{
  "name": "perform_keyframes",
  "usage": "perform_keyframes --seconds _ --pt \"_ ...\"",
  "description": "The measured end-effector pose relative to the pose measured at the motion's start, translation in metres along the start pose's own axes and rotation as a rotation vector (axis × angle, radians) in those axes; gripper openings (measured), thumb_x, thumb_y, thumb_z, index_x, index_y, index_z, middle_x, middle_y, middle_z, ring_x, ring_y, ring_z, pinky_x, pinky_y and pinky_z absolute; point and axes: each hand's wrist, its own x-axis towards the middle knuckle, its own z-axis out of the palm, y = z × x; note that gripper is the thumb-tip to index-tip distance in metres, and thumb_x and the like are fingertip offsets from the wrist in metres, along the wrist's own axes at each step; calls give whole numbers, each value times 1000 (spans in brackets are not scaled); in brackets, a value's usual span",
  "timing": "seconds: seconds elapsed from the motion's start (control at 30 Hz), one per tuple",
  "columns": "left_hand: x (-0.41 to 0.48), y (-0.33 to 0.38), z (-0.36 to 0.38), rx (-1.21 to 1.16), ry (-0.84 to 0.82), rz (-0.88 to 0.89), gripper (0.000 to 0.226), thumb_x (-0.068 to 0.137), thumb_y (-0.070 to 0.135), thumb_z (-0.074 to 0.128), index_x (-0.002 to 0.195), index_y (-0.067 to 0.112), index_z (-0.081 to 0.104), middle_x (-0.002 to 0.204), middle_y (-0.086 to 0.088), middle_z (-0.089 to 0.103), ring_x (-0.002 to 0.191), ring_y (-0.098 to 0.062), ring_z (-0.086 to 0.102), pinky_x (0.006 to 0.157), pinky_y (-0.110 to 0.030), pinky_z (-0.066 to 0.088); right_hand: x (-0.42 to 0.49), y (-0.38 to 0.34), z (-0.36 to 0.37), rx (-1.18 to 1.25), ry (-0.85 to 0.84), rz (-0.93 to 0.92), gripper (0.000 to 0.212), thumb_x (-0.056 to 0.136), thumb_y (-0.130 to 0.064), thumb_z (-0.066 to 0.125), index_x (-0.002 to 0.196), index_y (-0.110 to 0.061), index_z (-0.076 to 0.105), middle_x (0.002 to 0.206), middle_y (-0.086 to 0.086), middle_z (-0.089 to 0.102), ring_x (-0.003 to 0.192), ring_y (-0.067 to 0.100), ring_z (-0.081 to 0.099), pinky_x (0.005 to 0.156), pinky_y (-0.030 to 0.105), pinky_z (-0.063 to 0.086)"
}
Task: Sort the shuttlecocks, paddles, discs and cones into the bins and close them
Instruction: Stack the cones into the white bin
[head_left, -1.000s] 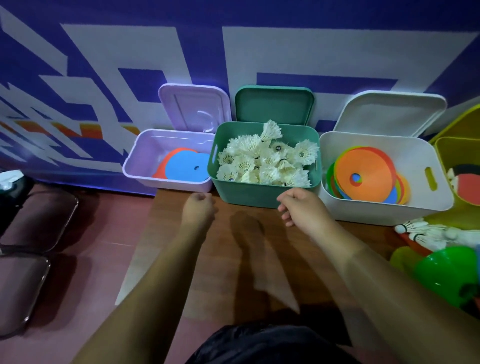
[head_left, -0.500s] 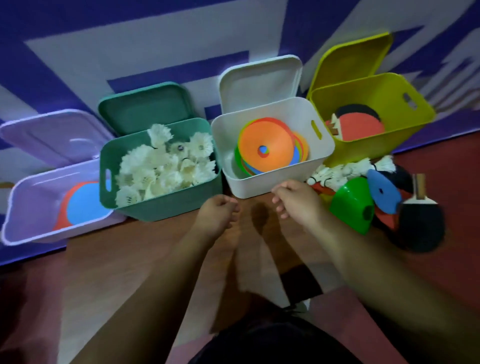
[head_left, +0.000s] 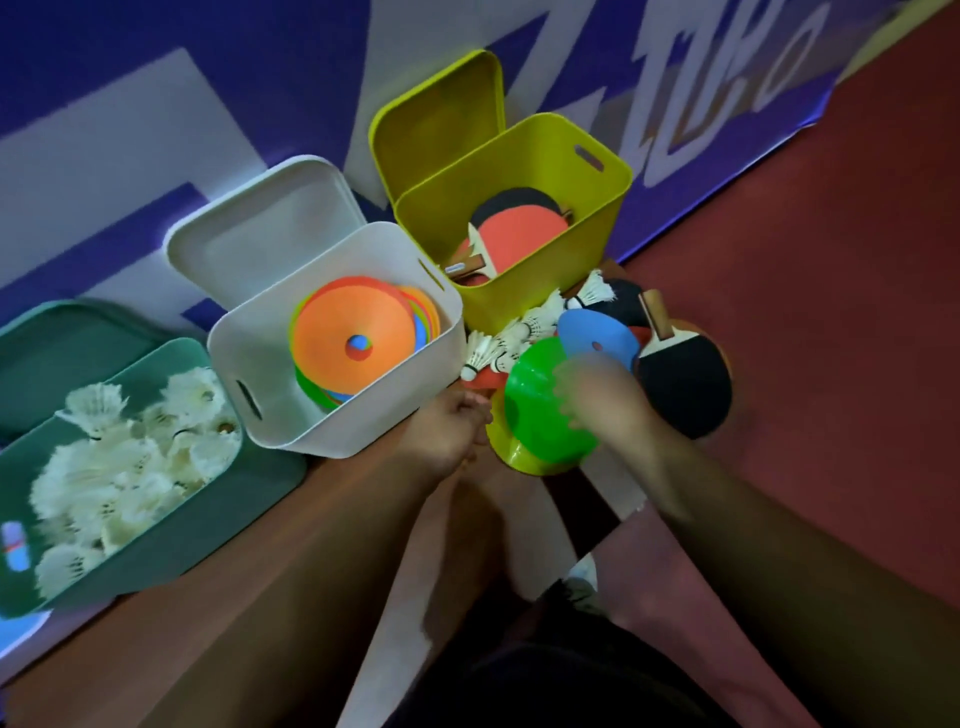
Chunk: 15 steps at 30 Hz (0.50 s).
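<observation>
The right hand (head_left: 597, 400) lay on the green cone (head_left: 535, 415), too blurred to tell whether it gripped. The left hand (head_left: 452, 431) hovered just left of the cone, fingers curled round nothing. The cone sat in a pile with a blue disc (head_left: 592, 332), loose shuttlecocks (head_left: 519, 332) and a black paddle (head_left: 685, 384). This pile lay right of the open white bin (head_left: 363, 436), on the near side of the yellow bin (head_left: 519, 301).
</observation>
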Motion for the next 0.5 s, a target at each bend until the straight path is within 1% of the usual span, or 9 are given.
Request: perform_keyframes --seconds 0.07,0.13,0.17,0.23,0.3,0.33,0.4,0.43,0.5 --pt "11 9 17 38 4 -15 19 96 20 60 112 10 65 91 -14 68 72 -22 68 59 -33 49 10 7 -19 4 23 13 19 102 -24 51 98 -13 66 93 6 70 73 22 65 67 38 54" --pt "26 13 30 123 12 -8 43 84 33 63 112 1 64 88 -18 69 79 -28 72 59 -37 54 21 14 -36 -55 48 -3 22 94 -32 51 98 -17 68 103 2 70 81 22 70 76 41 59" --pt "37 8 36 165 18 -8 54 77 42 65 111 0 63 92 -21 70 84 -31 73 65 -42 59 25 18 -44 -91 59 -12 22 91 -34 52 99 -21 68 110 0 71 89 24 72 83 43 62" --pt "66 -14 45 213 49 -39 63 70 55 71 113 11 61 101 -15 72 91 -30 73 78 -49 64 30 23 -58 -129 73 -37 18 93 -28 55 104 -25 69 119 1 73 101 27 73 94 46 60" --pt "72 -16 52 195 63 -36 63 69 56 75 116 18 59 102 -10 74 88 -28 74 77 -52 64 36 27 -67 -166 76 -69 20 96 -22 59 112 -22 70 125 3 72 111 28 70 102 43 56" --pt "68 -9 56 173 68 -37 66 71 53 75 123 16 58 103 -12 75 88 -28 75 77 -51 64 41 30 -69 -202 70 -80 23 96 -19 61 117 -19 70 128 4 71 116 27 68 106 39 53" --pt "54 7 60 178 104 -48 75 77 48 75 139 12 53 112 -14 73 97 -31 73 83 -48 62 51 35 -72 -330 38 -129 36 95 -16 65 131 -13 67 135 9 66 123 28 64 106 35 50" --pt "50 12 61 197 122 -42 70 83 46 76 140 11 55 116 -14 72 100 -31 72 86 -45 61 56 38 -73 -415 6 -153 46 93 -15 67 139 -11 63 140 13 62 124 31 62 105 36 50" --pt "46 16 63 214 146 -22 38 93 38 73 122 15 67 107 -11 73 92 -27 69 77 -38 56 66 44 -71 -590 -88 -179 64 93 -14 67 154 -11 49 146 17 52 126 37 59 104 41 51"
